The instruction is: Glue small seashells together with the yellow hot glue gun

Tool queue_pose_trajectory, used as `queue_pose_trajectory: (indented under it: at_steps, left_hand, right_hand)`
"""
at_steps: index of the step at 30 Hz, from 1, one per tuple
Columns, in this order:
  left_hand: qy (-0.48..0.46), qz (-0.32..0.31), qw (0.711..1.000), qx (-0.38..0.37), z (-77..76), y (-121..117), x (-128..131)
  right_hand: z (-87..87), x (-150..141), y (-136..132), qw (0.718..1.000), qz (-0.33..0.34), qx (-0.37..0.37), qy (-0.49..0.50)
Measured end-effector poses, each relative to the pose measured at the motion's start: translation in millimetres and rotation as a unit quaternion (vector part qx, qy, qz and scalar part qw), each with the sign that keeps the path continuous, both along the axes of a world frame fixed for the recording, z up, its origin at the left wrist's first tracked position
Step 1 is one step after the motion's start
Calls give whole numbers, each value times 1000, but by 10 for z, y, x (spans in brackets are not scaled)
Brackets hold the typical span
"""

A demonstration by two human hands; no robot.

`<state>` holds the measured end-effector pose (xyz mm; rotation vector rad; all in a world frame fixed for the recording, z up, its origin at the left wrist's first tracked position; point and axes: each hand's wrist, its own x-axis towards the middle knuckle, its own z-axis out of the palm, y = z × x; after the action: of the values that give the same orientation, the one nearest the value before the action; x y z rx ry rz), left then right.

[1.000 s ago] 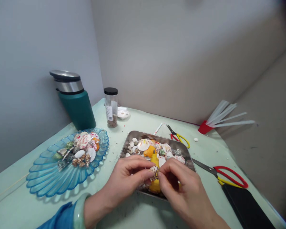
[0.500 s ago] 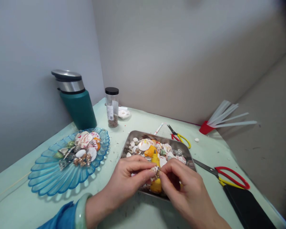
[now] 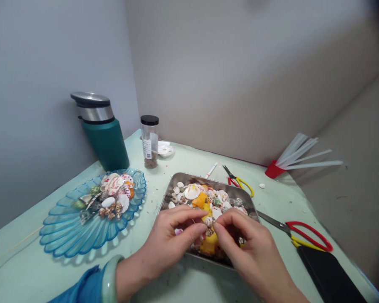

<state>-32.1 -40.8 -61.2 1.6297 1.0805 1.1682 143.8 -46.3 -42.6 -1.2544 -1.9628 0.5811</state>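
A small brown-and-white spiral seashell [image 3: 209, 223] is between my two hands, above the metal tray [image 3: 169, 189]. My right hand [image 3: 249, 248] pinches it at its right edge with thumb and index finger. The thumb and index finger of my left hand [image 3: 177, 235] are apart, their tips close to the shell's left side. Whether the left thumb touches it, I cannot tell. Under the hands, a yellow object with a narrow top [image 3: 210, 244] lies in the tray among many seashells [image 3: 192, 192]; my fingers partly cover it.
A blue scalloped plate [image 3: 72, 235] with shells stands left. Behind are a green bottle [image 3: 105, 143], a clear jar [image 3: 150, 143] and a marker [image 3: 211, 170]. Small pliers [image 3: 240, 182], scissors [image 3: 309, 235], a black flat object [image 3: 328, 273] and a red cup [image 3: 274, 169] of translucent sticks lie right.
My left thumb and index finger have parted from their pinch on the shell. The shell has turned slightly and stays at the right fingertips. The view has shifted slightly.
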Motion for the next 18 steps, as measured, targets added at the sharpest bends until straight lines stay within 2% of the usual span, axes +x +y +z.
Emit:
queue_pose_trajectory:
  at_steps: [5, 11, 18]
  left_hand:
    - [-71, -28, 993, -95, -27, -26, 20]
    - [-44, -15, 995, -90, -20, -16, 33]
    - [-29, -5, 996, -90, -78, -17, 24]
  right_hand:
    - [9, 17, 17, 997, -33, -36, 58]
    - [2, -12, 0, 994, -39, -57, 84]
    - [-39, -43, -4, 991, -36, -81, 99]
